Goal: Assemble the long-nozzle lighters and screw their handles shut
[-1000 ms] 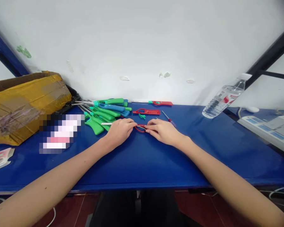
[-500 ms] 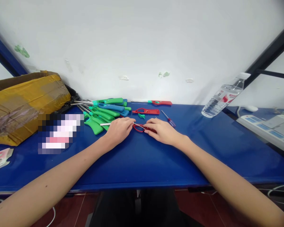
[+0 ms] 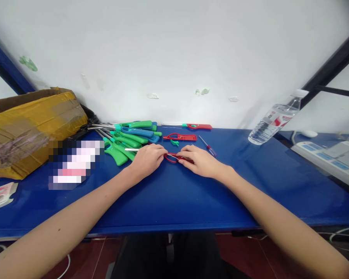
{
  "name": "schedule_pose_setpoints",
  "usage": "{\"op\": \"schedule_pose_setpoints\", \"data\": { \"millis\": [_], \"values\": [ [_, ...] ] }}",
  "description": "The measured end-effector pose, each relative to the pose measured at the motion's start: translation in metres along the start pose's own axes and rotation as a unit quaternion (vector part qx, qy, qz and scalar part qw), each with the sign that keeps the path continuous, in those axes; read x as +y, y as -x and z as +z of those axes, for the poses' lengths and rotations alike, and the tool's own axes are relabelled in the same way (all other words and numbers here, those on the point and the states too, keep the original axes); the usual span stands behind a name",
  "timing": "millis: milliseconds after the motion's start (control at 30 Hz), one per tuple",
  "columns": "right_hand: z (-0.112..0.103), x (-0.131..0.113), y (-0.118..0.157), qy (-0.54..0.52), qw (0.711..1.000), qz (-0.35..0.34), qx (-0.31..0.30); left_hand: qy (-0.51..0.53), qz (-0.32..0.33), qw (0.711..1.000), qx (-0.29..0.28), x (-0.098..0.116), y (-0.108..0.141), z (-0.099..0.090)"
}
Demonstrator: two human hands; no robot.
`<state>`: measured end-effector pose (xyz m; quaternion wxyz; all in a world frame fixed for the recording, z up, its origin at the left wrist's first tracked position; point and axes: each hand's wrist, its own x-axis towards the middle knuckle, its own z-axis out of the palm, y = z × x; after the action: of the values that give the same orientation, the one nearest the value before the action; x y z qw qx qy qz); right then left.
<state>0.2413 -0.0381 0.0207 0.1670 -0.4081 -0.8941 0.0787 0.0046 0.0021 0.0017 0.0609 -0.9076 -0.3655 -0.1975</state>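
My left hand point(image 3: 149, 159) is closed around the front end of a red gas lighter, its metal tube point(image 3: 131, 149) sticking out to the left. The red lighter shell point(image 3: 171, 159), with its trigger loop, lies between both hands just above the table. A thin pale wire or hose point(image 3: 174, 155) runs across the loop. My right hand point(image 3: 200, 160) pinches the handle end with its fingertips and hides most of it. Behind the hands lie a loose red shell half point(image 3: 182, 137), a small green trigger piece point(image 3: 174, 143) and a screwdriver point(image 3: 208, 146).
A pile of green and blue lighters point(image 3: 130, 135) lies left of my hands. One red lighter point(image 3: 197, 126) rests by the wall. A taped cardboard box point(image 3: 31, 130) stands at the left, a water bottle point(image 3: 272, 122) and a power strip point(image 3: 328, 159) at the right.
My left fingers have shifted slightly right with the metal tube. The thin wire now lies flatter across the red loop. The right hand stays nearly in place.
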Motion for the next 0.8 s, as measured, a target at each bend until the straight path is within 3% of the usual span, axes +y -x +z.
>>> {"op": "schedule_pose_setpoints", "data": {
  "millis": [367,800],
  "values": [
    [-0.014,0.002,0.003,-0.022,0.999,0.007,-0.031,-0.024,0.01,1.0,-0.002,-0.003,0.002,0.001],
    [-0.011,0.002,0.002,-0.024,1.0,-0.003,-0.009,-0.006,-0.006,1.0,0.016,-0.001,0.003,0.002]
  ]
}}
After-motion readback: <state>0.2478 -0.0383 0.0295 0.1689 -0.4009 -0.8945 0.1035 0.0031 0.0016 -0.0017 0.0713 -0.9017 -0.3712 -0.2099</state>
